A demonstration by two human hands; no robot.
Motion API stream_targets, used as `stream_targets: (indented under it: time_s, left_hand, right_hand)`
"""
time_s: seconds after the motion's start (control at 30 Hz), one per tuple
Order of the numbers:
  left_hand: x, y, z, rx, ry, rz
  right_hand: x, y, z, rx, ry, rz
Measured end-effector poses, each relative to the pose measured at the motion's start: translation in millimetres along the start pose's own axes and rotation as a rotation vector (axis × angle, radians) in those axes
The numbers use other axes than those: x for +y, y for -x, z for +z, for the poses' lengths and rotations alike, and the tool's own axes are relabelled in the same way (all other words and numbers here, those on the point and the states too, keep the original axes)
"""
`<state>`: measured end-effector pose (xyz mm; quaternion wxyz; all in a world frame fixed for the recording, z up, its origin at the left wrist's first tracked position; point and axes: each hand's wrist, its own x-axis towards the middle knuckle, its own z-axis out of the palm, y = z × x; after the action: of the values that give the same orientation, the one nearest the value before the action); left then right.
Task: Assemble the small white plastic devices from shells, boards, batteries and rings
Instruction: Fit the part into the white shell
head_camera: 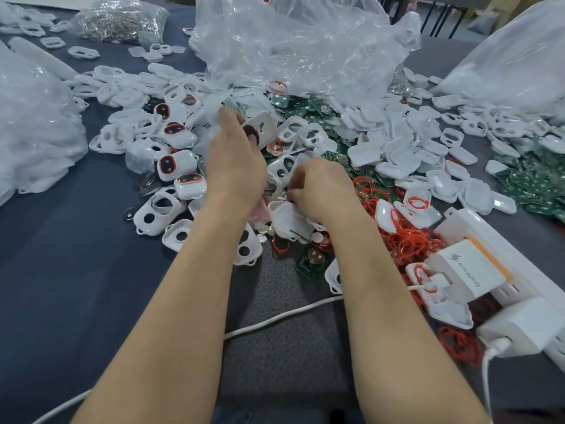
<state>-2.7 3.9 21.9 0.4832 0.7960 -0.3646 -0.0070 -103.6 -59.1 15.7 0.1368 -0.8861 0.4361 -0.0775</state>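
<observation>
Head view, left hand (235,166) gripping white shell (263,127) (long axis tilted up-right), right hand (319,186) curled, contents unclear.

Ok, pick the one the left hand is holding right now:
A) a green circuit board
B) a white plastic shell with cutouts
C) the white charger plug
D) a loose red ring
B: the left hand grips a white shell by its edge, and the shell's cutouts face the camera.
</observation>
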Motion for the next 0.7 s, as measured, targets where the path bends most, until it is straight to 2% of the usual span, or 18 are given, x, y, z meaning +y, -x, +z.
stream_targets:
  time_s: [0.13,0.27,0.37,0.43,0.53,0.57,0.63,0.7]
  left_hand:
    - [-1.2,-2.1,-4.1,-0.038,0.029,0.007]
    - [0.0,-2.7,-4.9,-0.072,0.173,-0.027]
    - [1.7,-2.1,-5.3,-0.112,0.231,-0.046]
    - [0.8,-2.4,-5.1,-0.110,0.214,-0.045]
    - [-2.0,-3.1,-3.2,-0.056,0.202,-0.069]
    - [-1.9,-3.1,-2.8,-0.039,0.194,-0.078]
    - [-1.2,-3.3,-2.6,-0.040,0.238,-0.098]
    - [1.1,-2.9,-2.4,-0.055,0.343,-0.131]
  right_hand:
    - [2.9,0.1,-3.4,-0.061,-0.071,-0.002]
    - [-0.9,0.4,-2.4,-0.125,-0.016,0.000]
    - [0.8,1.7,-6.2,-0.123,-0.131,-0.035]
    - [7.1,2.9,-13.3,-0.065,-0.339,-0.037]
    - [14.1,3.2,-21.0,0.184,-0.809,-0.017]
    - [14.5,3.1,-21.3,0.218,-0.962,-0.012]
    - [13.1,2.7,-19.9,0.218,-1.177,-0.039]
    - [12.8,1.5,-18.9,0.200,-1.274,-0.074]
